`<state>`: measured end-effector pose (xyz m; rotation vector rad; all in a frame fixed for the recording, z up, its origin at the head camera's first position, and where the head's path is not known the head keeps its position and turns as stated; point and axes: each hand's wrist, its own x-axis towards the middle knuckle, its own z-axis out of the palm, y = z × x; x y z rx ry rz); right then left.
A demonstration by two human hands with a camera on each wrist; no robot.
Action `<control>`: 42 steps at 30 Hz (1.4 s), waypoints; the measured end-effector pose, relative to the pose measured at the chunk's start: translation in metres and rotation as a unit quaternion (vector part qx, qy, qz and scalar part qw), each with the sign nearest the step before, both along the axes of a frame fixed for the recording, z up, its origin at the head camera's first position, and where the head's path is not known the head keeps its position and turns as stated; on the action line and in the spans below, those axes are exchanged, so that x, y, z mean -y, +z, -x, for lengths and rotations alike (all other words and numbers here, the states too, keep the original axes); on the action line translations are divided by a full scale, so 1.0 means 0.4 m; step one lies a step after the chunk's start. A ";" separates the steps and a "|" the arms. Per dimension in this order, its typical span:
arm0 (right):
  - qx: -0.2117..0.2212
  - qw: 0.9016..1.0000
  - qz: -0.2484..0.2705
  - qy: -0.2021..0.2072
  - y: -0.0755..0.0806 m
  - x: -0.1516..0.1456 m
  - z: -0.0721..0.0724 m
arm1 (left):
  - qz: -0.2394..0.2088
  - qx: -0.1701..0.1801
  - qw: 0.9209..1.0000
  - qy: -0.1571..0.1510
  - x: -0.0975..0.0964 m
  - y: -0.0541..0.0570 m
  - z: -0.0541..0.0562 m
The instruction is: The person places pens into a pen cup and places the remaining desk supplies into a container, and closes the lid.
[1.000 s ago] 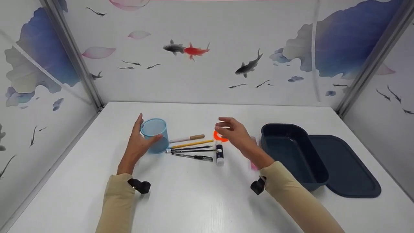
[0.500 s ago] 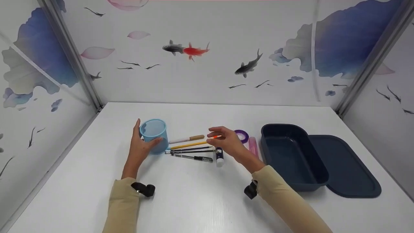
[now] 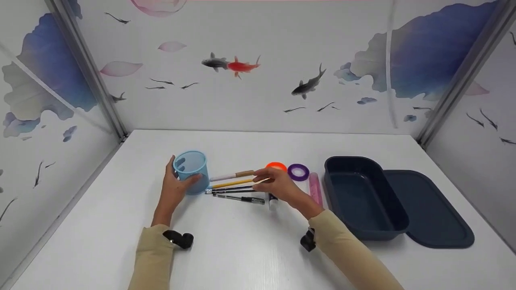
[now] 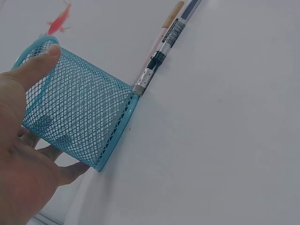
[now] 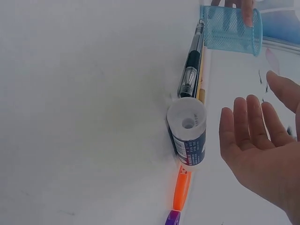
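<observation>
My left hand [image 3: 172, 191] holds a blue mesh pen holder [image 3: 199, 185], thumb on the near side and fingers on the far side. The holder stands upright on the table, and nothing shows inside it. My right hand [image 3: 278, 186] hovers above the right ends of several writing tools, its fingers loosely bent with nothing in them. Under it lie a capped marker [image 3: 225, 176], a yellow pencil [image 3: 229, 184], dark thin sticks [image 3: 238, 191] and a clear black pen [image 3: 252, 200]. A glue stick [image 5: 190, 145] lies just below that hand, partly hidden in the head view.
Orange tape [image 3: 276, 164] and a purple tape roll [image 3: 298, 165] lie behind the right hand. A pink cylinder [image 3: 315, 187] lies beside a dark blue box [image 3: 365, 201]. The box's lid [image 3: 439, 213] rests flat at the right. Printed panels enclose the table.
My right hand has moved left and lower, from over the orange tape to over the pens, uncovering both tapes. The left hand stays on the pen holder, its fingers closer around it.
</observation>
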<state>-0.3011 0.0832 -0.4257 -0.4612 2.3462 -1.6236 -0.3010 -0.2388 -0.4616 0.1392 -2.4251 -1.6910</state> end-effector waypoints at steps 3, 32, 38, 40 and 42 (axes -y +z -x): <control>-0.010 1.000 -0.006 0.014 -0.003 0.006 0.004 | -0.001 0.001 1.000 0.003 -0.001 -0.003 0.003; -0.017 0.990 -0.131 0.046 -0.014 0.063 0.018 | 0.006 0.002 1.000 0.000 0.004 -0.017 -0.004; -0.037 0.987 -0.148 0.054 -0.024 0.071 0.025 | 0.010 0.001 1.000 0.002 0.003 -0.017 -0.007; -0.040 0.985 -0.157 0.053 -0.026 0.074 0.027 | 0.008 0.002 1.000 0.003 0.003 -0.018 -0.006; -0.041 0.984 -0.166 0.052 -0.027 0.077 0.029 | 0.007 0.003 1.000 0.003 0.004 -0.019 -0.005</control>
